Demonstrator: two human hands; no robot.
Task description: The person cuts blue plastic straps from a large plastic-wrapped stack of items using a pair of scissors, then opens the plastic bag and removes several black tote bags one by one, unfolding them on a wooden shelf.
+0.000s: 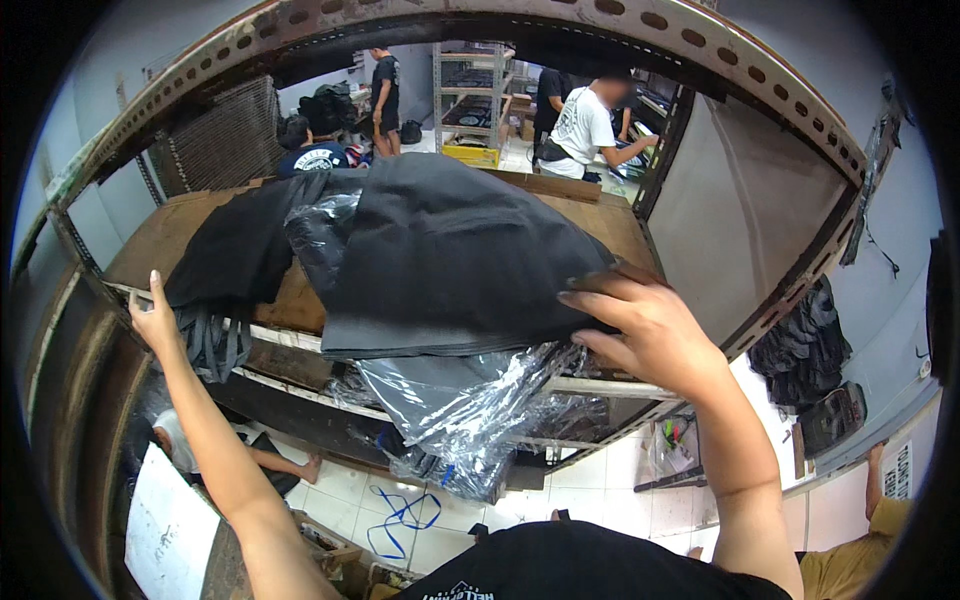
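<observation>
A stack of black fabric sheets [450, 250] lies on the wooden shelf in front of me, its near edge reaching over the front rail. My right hand [655, 325] is at the stack's right end, fingers spread and slightly blurred, close against the cloth. My left hand [153, 318] rests at the left end of the shelf's front rail, one finger pointing up. Beside it lies another black cloth pile [235, 245] with straps hanging down. Clear plastic wrap [450, 395] spills from under the main stack, and more shows between the two piles.
A perforated metal frame [480, 15] arches over the shelf, with a grey panel [755, 205] at right. Several people work beyond; one wears a white shirt [578, 125]. Black items [805, 345] hang on the right wall. Blue strapping [405, 515] lies on the tiles.
</observation>
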